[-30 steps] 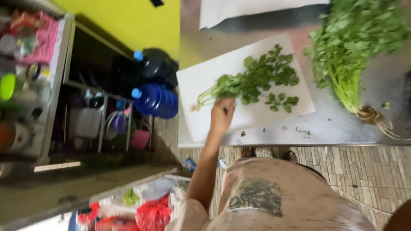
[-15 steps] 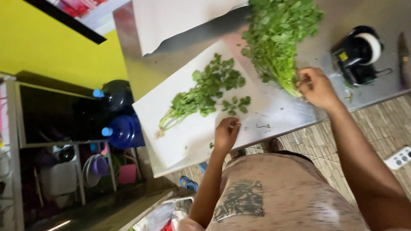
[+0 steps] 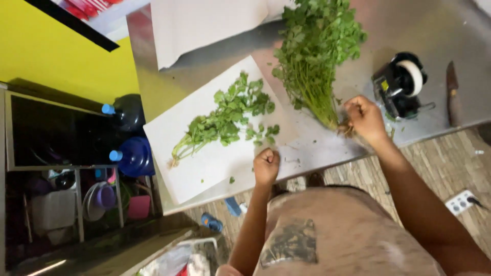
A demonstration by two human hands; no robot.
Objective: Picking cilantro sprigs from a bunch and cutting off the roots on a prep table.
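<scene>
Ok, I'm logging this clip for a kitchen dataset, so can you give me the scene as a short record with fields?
Surface: steel table
Left hand: fist resting on the white paper sheet
Right hand: closed on the stem end of the large green herb bunch
On the sheet: small loose green herb sprigs
Nearby: black tape dispenser, brown-handled knife
Below the table: two blue water jugs

Small herb sprigs (image 3: 225, 120) on paper (image 3: 204, 168) (big herb bunch (image 3: 317, 51) right).
</scene>
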